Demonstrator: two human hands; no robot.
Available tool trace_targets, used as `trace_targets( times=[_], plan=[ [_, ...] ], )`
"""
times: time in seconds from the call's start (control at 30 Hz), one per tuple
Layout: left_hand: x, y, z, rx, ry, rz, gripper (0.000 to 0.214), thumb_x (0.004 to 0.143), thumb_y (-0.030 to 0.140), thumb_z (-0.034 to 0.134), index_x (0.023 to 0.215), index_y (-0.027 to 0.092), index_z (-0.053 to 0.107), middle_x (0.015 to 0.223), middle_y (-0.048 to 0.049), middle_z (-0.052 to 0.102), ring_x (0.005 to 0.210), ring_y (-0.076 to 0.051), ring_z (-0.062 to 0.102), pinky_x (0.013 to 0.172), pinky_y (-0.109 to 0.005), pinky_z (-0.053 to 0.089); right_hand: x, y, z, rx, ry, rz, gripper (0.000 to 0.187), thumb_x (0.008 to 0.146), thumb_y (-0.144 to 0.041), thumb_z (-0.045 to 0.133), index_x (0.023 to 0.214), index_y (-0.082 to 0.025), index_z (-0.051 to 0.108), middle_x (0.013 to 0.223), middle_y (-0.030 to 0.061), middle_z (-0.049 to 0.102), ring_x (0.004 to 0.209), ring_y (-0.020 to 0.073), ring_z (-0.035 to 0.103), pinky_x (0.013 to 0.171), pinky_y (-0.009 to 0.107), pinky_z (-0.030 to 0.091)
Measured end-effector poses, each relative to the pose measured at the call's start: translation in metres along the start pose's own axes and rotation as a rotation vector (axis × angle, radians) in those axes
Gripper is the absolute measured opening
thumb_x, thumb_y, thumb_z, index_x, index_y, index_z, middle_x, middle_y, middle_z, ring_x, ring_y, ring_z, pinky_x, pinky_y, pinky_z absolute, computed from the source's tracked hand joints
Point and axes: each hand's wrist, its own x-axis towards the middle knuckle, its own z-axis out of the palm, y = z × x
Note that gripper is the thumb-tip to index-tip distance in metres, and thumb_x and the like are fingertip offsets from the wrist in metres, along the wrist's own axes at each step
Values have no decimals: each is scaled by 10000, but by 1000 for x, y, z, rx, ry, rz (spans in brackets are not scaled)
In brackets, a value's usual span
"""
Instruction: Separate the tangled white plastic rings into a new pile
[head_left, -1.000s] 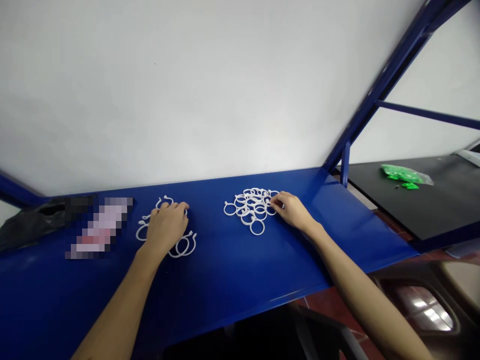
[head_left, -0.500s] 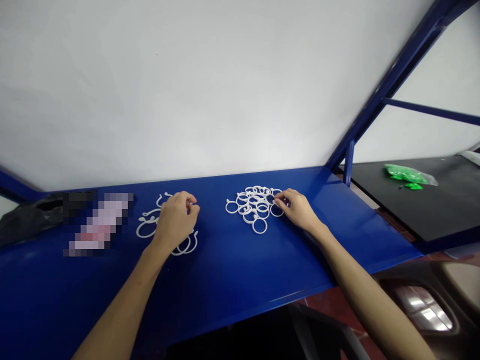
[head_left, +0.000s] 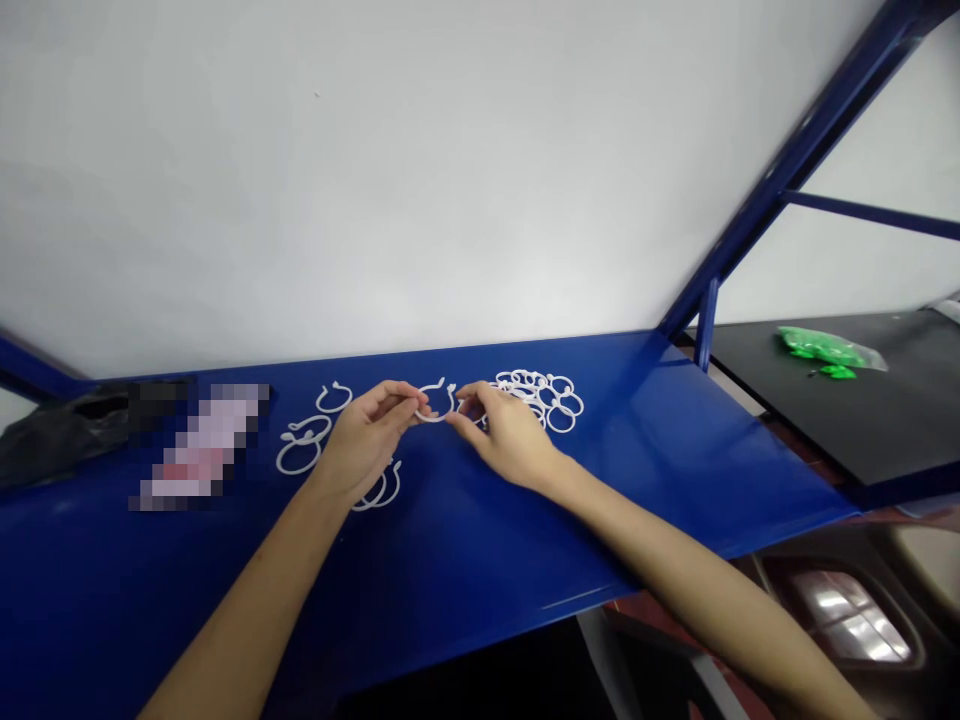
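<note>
My left hand (head_left: 375, 435) pinches a white curtain ring (head_left: 435, 418) between thumb and fingertips. The ring's knobbed ends stand apart at the top, leaving a gap. My right hand (head_left: 510, 435) is at the ring's right side with thumb and forefinger spread; whether the thumb touches the ring I cannot tell. Behind and beside this hand lies a pile of closed white rings (head_left: 561, 418), partly covered by it. Around my left wrist lie several loose rings, among them an open ring (head_left: 334, 408) at the back and overlapping rings (head_left: 298, 470) to the left.
The blue tabletop (head_left: 465, 570) meets a white wall (head_left: 450, 180). At left lie a black plastic bag (head_left: 60, 440) and a blurred-out pinkish packet (head_left: 206, 440). A blue frame post (head_left: 757, 215) rises at right. Beyond, a black table (head_left: 810, 420) holds a bag of green pieces (head_left: 829, 350).
Both hands have come together at the middle. My right hand moved left from the pile's right edge; my left moved slightly right, and an open ring now shows in its fingers.
</note>
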Motion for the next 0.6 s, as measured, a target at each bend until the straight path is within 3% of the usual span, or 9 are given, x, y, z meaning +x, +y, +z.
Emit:
trace_targets(
  times=[0.17,0.23,0.33,0.4,0.5,0.6],
  plan=[
    [-7,-1,12,-11,-56,-19,272,757,349,787,906,196,618,820,-2,697,893,-178,695,935,-417,566,-4,6,25,245,123,75,144,983,-332,563,1060,-212,542,821,5,696,729,164,684,699,294,534],
    [-10,0,15,132,-83,-1,340,798,391,745,1058,216,612,840,3,704,891,-195,714,930,-442,571,-8,10,26,242,149,44,186,998,-311,530,1158,-218,523,797,-9,678,728,166,687,712,300,543],
    [-14,3,14,428,-101,71,392,873,460,655,1193,238,614,920,-17,737,895,-207,729,886,-391,569,-13,13,23,174,173,-12,272,1010,-284,498,1276,-229,510,800,-9,667,717,163,680,709,299,547],
    [-16,5,14,596,-73,142,356,904,498,604,1146,241,650,888,-17,758,853,-197,726,792,-321,555,-14,13,21,118,193,-84,255,1017,-271,491,1261,-238,557,871,18,693,769,168,686,744,307,550],
    [-19,7,16,792,-31,233,342,936,542,540,1010,240,682,752,12,757,632,-153,663,600,-257,476,-15,14,19,39,193,-231,246,1039,-258,457,1232,-240,609,974,57,699,859,176,678,791,315,544],
    [-22,5,21,896,-25,304,351,973,515,485,863,232,661,726,31,754,485,-112,567,547,-243,431,-17,17,18,-56,156,-305,290,1060,-237,399,1262,-217,605,895,58,662,782,166,637,716,288,522]
  ],
)
